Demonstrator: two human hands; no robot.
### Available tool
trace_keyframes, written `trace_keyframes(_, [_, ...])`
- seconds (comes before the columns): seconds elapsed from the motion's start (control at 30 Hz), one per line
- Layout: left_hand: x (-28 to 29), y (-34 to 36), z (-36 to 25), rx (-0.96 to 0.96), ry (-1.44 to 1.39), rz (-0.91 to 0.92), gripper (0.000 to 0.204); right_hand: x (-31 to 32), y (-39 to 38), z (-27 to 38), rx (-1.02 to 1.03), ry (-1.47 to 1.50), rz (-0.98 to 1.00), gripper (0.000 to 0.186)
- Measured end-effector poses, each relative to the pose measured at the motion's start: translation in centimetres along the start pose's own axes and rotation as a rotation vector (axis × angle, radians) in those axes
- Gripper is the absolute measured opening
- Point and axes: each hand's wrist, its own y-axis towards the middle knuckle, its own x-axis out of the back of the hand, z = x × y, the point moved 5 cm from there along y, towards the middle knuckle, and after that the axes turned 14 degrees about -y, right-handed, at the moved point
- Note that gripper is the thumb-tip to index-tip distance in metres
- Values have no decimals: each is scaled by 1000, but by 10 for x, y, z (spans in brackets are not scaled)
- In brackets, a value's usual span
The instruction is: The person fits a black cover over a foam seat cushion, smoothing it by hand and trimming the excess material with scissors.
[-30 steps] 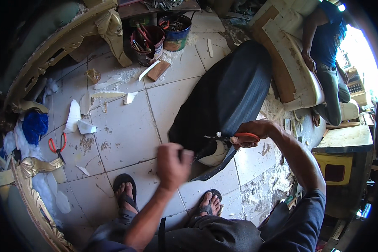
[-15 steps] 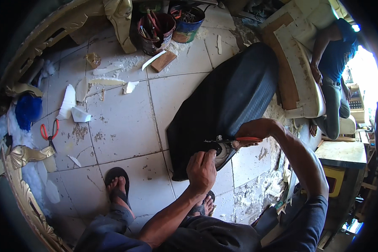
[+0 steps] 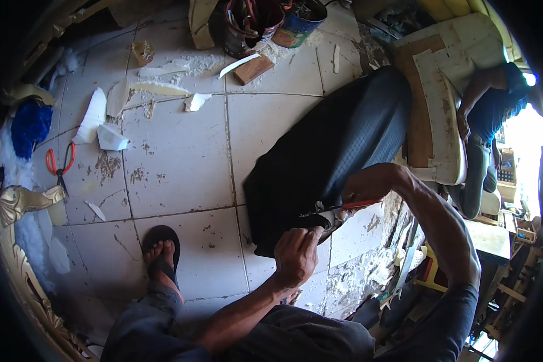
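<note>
A long black cover (image 3: 338, 139), smooth with a faint checked sheen, lies over a bulky piece in front of me, its near end close to my body. My left hand (image 3: 297, 256) pinches the cover's near edge with bent fingers. To the right of it, my right hand (image 3: 368, 186) grips scissors (image 3: 363, 204) by their red-orange handles. Their blades point left along the cover's edge, just beyond my left fingertips. The blades are partly lost against the dark cloth, and a little pale material shows beside them.
A second pair of scissors (image 3: 61, 168) lies on the tiles at left, near white foam offcuts (image 3: 93, 117) and a blue bundle (image 3: 31, 128). Farther off stand a tool bucket (image 3: 253, 30) and a brown block (image 3: 253, 69). Another person (image 3: 489, 108) bends over a pale chair (image 3: 434, 120) at right.
The whole view has shifted slightly. My left hand stays at the cover's edge, and the scissors in my right hand have turned a little, their handles now looking narrower.
</note>
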Motion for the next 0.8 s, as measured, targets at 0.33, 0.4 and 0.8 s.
trace_keyframes(0.33, [6, -17, 3, 37, -138, 14, 33, 5, 21, 15, -27, 10, 46, 41])
trace_keyframes(0.4, [6, -20, 1, 40, -134, 30, 34, 4, 23, 19, -52, -15, 26, 40])
trace_keyframes(0.8, [4, -35, -1, 36, -201, 112, 31, 8, 47, 47, 7, -40, 52, 41])
